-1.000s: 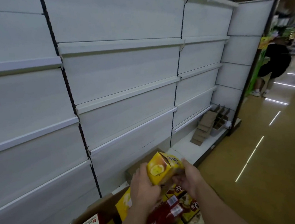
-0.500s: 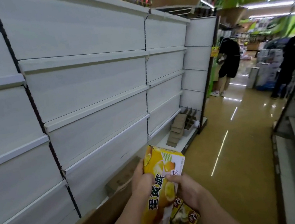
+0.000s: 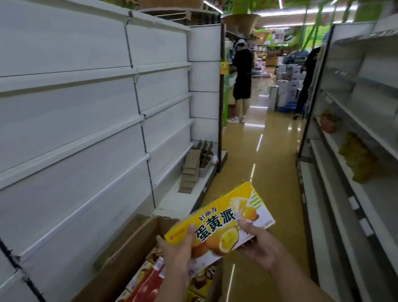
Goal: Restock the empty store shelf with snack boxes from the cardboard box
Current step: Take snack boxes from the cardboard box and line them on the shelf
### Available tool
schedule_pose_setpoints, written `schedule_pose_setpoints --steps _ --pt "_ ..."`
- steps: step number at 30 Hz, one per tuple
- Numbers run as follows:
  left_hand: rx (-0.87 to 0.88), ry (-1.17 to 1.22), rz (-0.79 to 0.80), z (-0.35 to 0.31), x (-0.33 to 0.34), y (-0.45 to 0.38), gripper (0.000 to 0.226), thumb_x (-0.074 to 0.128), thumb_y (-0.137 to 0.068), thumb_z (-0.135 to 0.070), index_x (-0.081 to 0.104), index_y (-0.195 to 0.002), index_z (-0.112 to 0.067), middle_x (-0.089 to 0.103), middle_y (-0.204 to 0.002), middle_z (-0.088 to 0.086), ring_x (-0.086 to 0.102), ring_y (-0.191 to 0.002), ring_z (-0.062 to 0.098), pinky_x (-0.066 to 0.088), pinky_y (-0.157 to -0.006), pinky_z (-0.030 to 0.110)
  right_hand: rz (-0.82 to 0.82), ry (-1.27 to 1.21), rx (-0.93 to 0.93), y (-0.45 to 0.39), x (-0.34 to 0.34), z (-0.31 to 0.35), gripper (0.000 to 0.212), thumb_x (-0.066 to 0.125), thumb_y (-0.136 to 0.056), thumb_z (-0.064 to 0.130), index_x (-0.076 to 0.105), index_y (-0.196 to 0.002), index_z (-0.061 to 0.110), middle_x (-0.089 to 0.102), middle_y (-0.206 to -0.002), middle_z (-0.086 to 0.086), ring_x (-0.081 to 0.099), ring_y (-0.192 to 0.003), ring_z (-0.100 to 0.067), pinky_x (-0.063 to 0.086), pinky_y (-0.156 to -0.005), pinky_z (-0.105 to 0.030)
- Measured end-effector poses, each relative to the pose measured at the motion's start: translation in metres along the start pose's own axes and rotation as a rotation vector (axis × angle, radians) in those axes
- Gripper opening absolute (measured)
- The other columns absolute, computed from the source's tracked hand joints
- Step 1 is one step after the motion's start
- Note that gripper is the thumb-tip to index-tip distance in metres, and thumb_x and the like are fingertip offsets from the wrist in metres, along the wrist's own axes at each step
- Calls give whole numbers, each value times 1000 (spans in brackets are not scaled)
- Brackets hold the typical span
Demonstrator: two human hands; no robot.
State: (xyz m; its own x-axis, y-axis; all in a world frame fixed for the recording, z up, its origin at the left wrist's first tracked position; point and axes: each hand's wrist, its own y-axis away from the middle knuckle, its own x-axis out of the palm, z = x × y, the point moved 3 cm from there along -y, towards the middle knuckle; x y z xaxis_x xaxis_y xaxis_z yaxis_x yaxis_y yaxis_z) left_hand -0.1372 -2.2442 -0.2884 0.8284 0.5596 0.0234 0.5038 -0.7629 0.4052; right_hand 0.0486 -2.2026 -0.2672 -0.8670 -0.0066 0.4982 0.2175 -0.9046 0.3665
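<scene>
White empty shelves (image 3: pixel 70 131) run along my left side of the shop aisle, with a glossy tan floor (image 3: pixel 257 168) ahead. I hold a yellow snack box (image 3: pixel 222 219) flat in front of me, above the open cardboard box (image 3: pixel 120 255). My left hand (image 3: pixel 177 251) grips its near left end, fingers curled over the face; my right hand (image 3: pixel 259 246) grips the lower right edge, thumb on top. More snack boxes (image 3: pixel 145 295) lie packed inside the cardboard box.
</scene>
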Motion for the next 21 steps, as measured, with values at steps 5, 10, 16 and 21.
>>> schedule_pose_setpoints --steps 5,10,16,21 --pt "-128 193 98 14 30 28 106 59 -58 -83 44 -137 -13 56 -129 16 57 -111 38 49 -91 48 -25 -38 -15 41 -52 5 32 67 -72 -2 62 -103 2 72 -92 -18 66 -86 -32 58 -55 -37" --pt "-368 148 409 64 69 14 122 70 -31 -88 50 -132 -23 62 -123 18 62 -105 44 46 -88 65 -64 -50 -68 87 -91 12 41 66 -64 -7 62 -104 0 72 -92 -18 69 -79 -31 59 -58 -36" --pt "-400 132 613 59 126 51 87 84 -47 -60 60 -120 -19 65 -116 23 64 -102 46 43 -84 72 -198 -120 -213 137 -127 31 57 83 -56 1 63 -109 1 71 -99 -20 71 -82 -31 60 -68 -43" --pt "-339 109 683 50 162 77 74 64 -68 -67 55 -123 -19 64 -117 20 62 -104 40 45 -88 63 -305 -225 -333 181 -164 33 96 99 -26 21 62 -112 0 65 -115 -24 69 -92 -35 59 -70 -43"
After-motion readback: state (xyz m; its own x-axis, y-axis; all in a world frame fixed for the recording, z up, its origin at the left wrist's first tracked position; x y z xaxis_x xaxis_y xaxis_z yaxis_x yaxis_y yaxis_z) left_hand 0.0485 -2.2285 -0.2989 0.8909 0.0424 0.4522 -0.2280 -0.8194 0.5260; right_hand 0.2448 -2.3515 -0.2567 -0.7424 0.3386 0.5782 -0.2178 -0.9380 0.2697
